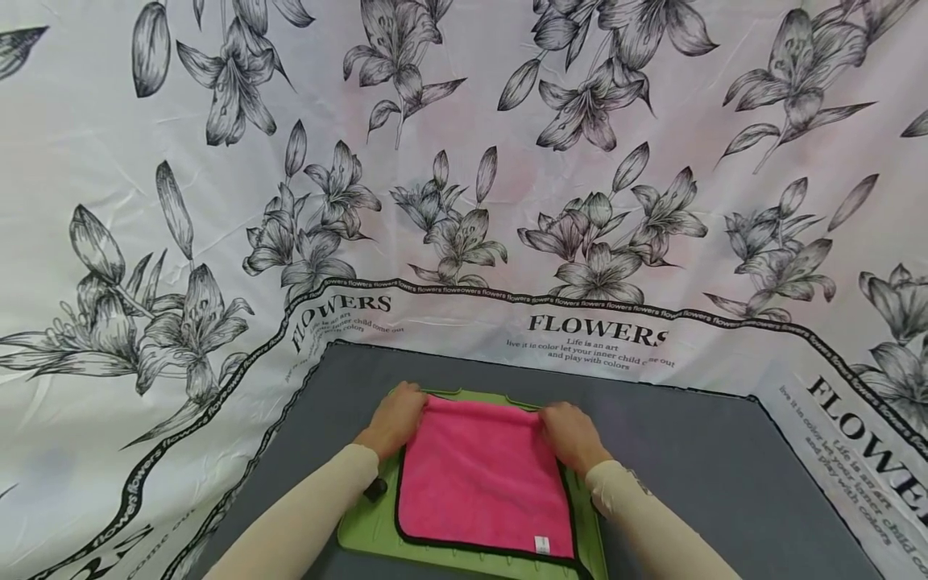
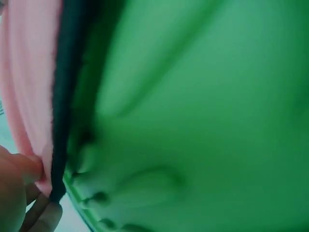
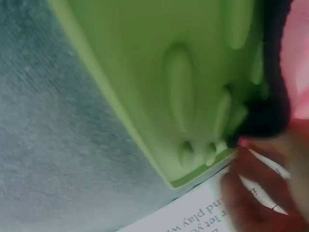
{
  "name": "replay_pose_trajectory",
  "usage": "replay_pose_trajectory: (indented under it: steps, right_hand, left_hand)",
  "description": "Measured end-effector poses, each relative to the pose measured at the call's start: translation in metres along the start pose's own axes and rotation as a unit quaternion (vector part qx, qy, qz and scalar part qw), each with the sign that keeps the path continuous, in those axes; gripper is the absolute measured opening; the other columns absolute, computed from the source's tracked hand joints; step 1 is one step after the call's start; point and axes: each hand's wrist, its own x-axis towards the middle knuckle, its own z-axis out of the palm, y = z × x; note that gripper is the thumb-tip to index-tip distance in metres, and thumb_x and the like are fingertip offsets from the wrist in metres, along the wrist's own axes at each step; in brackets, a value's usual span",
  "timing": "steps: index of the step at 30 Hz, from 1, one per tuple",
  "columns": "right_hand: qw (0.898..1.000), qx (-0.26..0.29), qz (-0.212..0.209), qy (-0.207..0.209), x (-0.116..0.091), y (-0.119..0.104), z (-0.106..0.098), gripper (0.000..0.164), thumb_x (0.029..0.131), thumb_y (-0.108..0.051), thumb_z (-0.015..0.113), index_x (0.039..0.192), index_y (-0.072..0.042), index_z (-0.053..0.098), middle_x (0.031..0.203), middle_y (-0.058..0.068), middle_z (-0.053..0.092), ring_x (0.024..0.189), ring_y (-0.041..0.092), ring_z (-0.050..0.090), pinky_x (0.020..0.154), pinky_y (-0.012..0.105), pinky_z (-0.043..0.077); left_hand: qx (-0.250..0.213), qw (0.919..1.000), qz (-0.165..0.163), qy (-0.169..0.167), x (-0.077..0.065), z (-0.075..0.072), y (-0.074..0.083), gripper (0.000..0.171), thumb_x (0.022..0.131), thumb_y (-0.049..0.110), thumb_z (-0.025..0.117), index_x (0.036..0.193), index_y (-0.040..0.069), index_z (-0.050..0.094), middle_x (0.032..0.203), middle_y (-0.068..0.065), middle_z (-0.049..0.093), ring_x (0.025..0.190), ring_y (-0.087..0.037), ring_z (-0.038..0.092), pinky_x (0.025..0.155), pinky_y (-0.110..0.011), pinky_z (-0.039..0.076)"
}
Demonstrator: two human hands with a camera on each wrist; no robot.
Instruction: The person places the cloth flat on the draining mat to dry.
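A pink cloth (image 1: 482, 475) with black edging and a small white label lies spread over a green ridged tray (image 1: 366, 532). My left hand (image 1: 397, 415) pinches its far left corner; in the left wrist view, thumb and fingers close on the cloth's black-edged corner (image 2: 58, 186). At the far right corner my right hand (image 1: 571, 435) grips the cloth, and the right wrist view shows its fingers (image 3: 251, 198) curled at the dark edging (image 3: 265, 121). The tray's ridges (image 3: 181, 92) show beside the cloth.
A dark grey table surface (image 1: 696, 467) lies under the tray. A white floral curtain (image 1: 464, 185) with printed lettering hangs behind and along both sides. A small black object (image 1: 375, 489) sits by the tray's left edge, next to the left forearm.
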Motion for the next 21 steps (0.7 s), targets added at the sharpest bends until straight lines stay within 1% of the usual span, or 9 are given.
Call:
replay_pose_trajectory:
  steps: [4,5,7,10,13,15,17,19,21]
  right_hand:
    - [0.999,-0.007,0.003,-0.034,-0.001,-0.004,0.000,0.017,0.091,-0.003,0.064,0.076,-0.010,0.068,0.071,0.006,0.063,0.068,0.028,0.064,0.056,0.046,0.056]
    - [0.999,-0.007,0.003,-0.034,-0.001,-0.004,0.000,0.017,0.091,-0.003,0.064,0.076,-0.009,0.067,0.071,0.006,0.063,0.068,0.028,0.065,0.056,0.047,0.056]
    - [1.000,-0.007,0.004,-0.029,0.001,-0.005,-0.001,0.017,0.090,-0.003,0.065,0.074,-0.010,0.067,0.070,0.006,0.062,0.066,0.028,0.064,0.056,0.047,0.056]
    - [1.000,-0.002,0.005,-0.022,0.001,-0.003,-0.001,0.019,0.089,-0.007,0.068,0.072,-0.012,0.065,0.067,0.004,0.061,0.064,0.026,0.064,0.056,0.045,0.055]
    - [1.000,0.016,-0.005,-0.011,-0.003,-0.001,-0.002,0.022,0.089,-0.009,0.070,0.069,-0.015,0.063,0.065,0.001,0.059,0.062,0.023,0.062,0.055,0.042,0.053]
    - [1.000,0.020,-0.016,0.005,-0.007,-0.001,-0.002,0.024,0.089,-0.009,0.070,0.068,-0.016,0.061,0.065,0.001,0.057,0.063,0.023,0.062,0.056,0.042,0.052]
    - [0.999,0.021,-0.028,0.027,-0.010,0.000,-0.002,0.024,0.088,-0.009,0.072,0.069,-0.016,0.061,0.065,0.000,0.057,0.066,0.024,0.062,0.057,0.042,0.053]
    - [0.998,0.026,-0.044,0.041,-0.013,-0.001,-0.002,0.023,0.086,-0.011,0.074,0.069,-0.018,0.060,0.066,-0.002,0.055,0.067,0.022,0.061,0.059,0.041,0.052]
    - [0.996,0.035,-0.071,0.034,-0.015,-0.002,-0.001,0.022,0.084,-0.013,0.074,0.070,-0.020,0.059,0.065,-0.006,0.053,0.064,0.016,0.057,0.057,0.035,0.050]
  left_hand:
    - [-0.017,0.9992,0.032,-0.016,-0.006,0.004,-0.006,0.008,0.095,0.015,0.069,0.099,0.011,0.075,0.100,-0.006,0.067,0.099,-0.027,0.063,0.091,-0.042,0.054]
    - [-0.018,0.9988,0.042,-0.018,-0.006,0.004,-0.007,0.009,0.094,0.016,0.070,0.100,0.011,0.074,0.103,-0.008,0.068,0.101,-0.028,0.063,0.094,-0.043,0.052]
    - [-0.016,0.9982,0.054,-0.018,-0.006,0.002,-0.008,0.010,0.095,0.016,0.070,0.101,0.010,0.074,0.104,-0.009,0.068,0.103,-0.030,0.063,0.093,-0.044,0.052]
    - [-0.016,0.9972,0.069,-0.021,-0.005,-0.003,-0.009,0.009,0.095,0.015,0.069,0.099,0.008,0.072,0.100,-0.009,0.069,0.101,-0.030,0.063,0.094,-0.045,0.052]
    - [-0.026,0.9961,0.080,-0.027,-0.006,-0.007,-0.009,0.005,0.093,0.014,0.071,0.094,0.009,0.071,0.090,-0.004,0.068,0.093,-0.026,0.063,0.088,-0.043,0.052]
    - [-0.030,0.9952,0.089,-0.028,-0.008,-0.010,-0.010,0.004,0.091,0.014,0.072,0.089,0.011,0.069,0.083,-0.001,0.065,0.086,-0.022,0.061,0.083,-0.040,0.051]
    - [-0.036,0.9943,0.097,-0.027,-0.010,-0.013,-0.009,0.008,0.089,0.014,0.074,0.085,0.013,0.067,0.077,0.003,0.060,0.078,-0.017,0.056,0.075,-0.036,0.048]
    - [-0.044,0.9929,0.106,-0.033,-0.012,-0.017,-0.008,0.012,0.087,0.016,0.076,0.080,0.014,0.066,0.070,0.005,0.055,0.070,-0.014,0.050,0.066,-0.032,0.045]
    - [-0.052,0.9905,0.119,-0.045,-0.015,-0.019,-0.005,0.018,0.086,0.018,0.077,0.075,0.015,0.064,0.065,0.008,0.049,0.064,-0.010,0.043,0.059,-0.029,0.040]
